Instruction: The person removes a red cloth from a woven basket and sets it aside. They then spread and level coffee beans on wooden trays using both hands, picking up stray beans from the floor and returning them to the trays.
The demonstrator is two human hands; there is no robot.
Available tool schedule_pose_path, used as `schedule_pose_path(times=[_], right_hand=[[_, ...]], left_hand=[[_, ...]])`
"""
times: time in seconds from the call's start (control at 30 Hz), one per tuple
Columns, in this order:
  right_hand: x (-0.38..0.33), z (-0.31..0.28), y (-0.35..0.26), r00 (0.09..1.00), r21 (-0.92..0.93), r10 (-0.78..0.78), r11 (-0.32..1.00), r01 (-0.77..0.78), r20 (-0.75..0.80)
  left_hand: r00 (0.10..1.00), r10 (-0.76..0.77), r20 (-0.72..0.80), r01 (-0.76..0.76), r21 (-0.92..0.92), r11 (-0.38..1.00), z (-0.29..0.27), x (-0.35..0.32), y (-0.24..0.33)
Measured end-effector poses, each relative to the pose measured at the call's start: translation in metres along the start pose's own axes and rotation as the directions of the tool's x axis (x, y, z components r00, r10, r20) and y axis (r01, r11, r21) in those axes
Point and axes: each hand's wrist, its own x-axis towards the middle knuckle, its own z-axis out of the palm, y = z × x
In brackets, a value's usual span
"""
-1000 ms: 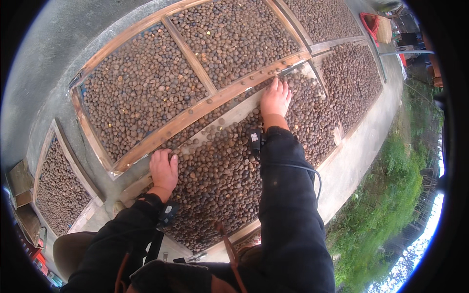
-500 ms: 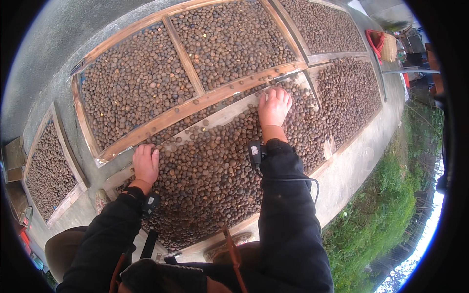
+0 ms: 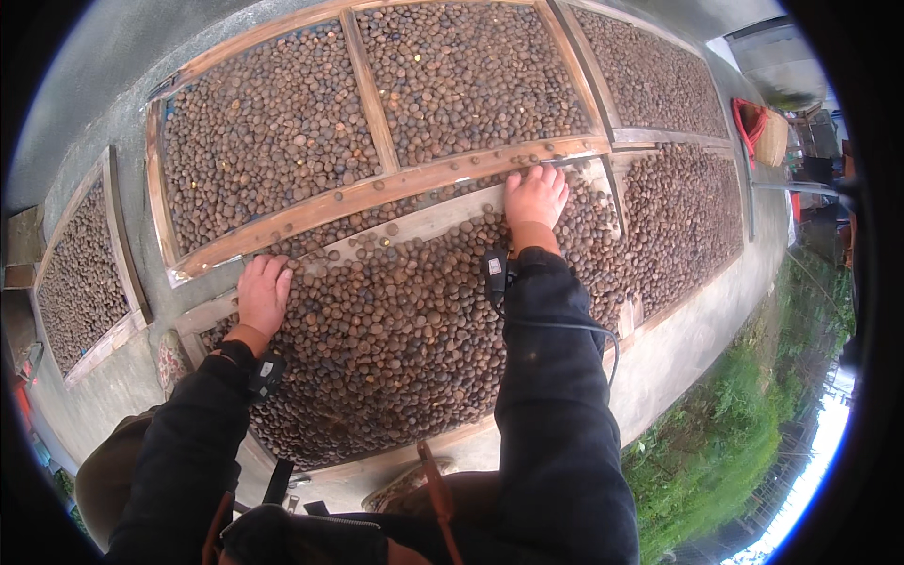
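Note:
A wooden-framed tray heaped with round brown nuts lies before me. My left hand is at its far left corner, fingers bent over the frame and their tips partly hidden. Farther right, my right hand is closed over the far wooden rail, knuckles up and fingertips hanging over the far side. Loose nuts lie on the rail between my hands and fill the narrow gap behind it.
A larger divided tray of nuts stands just beyond, with more framed nuts at far right and a smaller tray at left. A basket and red bag sit at the right. Green plants grow past the concrete edge.
The view has shifted, so the trays appear slightly moved. Both hands keep their hold on the near tray's far side; my left hand appears higher and farther left in the picture.

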Motion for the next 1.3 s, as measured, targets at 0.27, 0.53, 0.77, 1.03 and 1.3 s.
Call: schedule_pose_path(times=[0.27, 0.53, 0.77, 1.03, 1.3], right_hand=[[0.001, -0.001, 0.013, 0.996, -0.049, -0.081, 0.995, 0.083, 0.031], [-0.011, -0.007, 0.024, 0.993, -0.073, -0.111, 0.991, 0.109, -0.032], [-0.019, -0.008, 0.029, 0.997, 0.022, -0.065, 0.998, 0.064, 0.041], [0.022, -0.019, 0.055, 0.983, -0.002, 0.12, 0.993, -0.121, -0.142], [0.016, -0.051, 0.066, 0.944, 0.069, 0.123, 0.986, -0.151, 0.307]], left_hand=[[0.999, -0.043, -0.015, 0.043, 0.033, 0.999, 0.004, -0.001, 0.003], [1.0, 0.007, -0.03, -0.007, 0.007, 1.0, 0.007, -0.006, 0.007], [0.999, 0.002, -0.04, -0.002, 0.017, 1.0, 0.009, -0.007, 0.01], [0.999, -0.027, -0.032, 0.028, 0.037, 0.999, 0.011, -0.009, 0.008], [0.999, -0.016, -0.035, 0.018, 0.041, 0.999, 0.009, -0.007, 0.011]])
